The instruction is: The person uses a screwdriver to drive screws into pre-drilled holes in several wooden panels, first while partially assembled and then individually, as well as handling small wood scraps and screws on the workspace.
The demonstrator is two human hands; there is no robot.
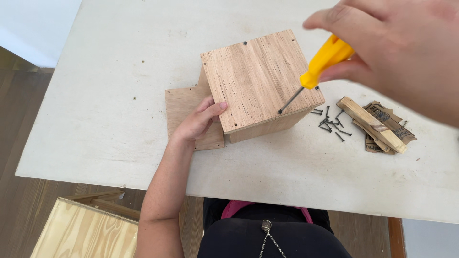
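Observation:
A plywood box (pixel 258 76) stands on the white table (pixel 105 95), its top panel facing up with a dark screw near the far edge. My left hand (pixel 198 122) rests flat against the box's left side, steadying it. My right hand (pixel 401 48), close to the camera and blurred, grips a yellow-handled screwdriver (pixel 325 59). The screwdriver's metal tip sits on the near right corner of the top panel. A flat plywood panel (pixel 184 107) lies under and beside my left hand.
Several loose dark screws (pixel 330 122) lie right of the box. Beyond them sit a short wooden strip (pixel 370 124) and folded sandpaper pieces (pixel 389 126). A pale wooden board (pixel 86 231) stands on the wooden floor below the table's near edge.

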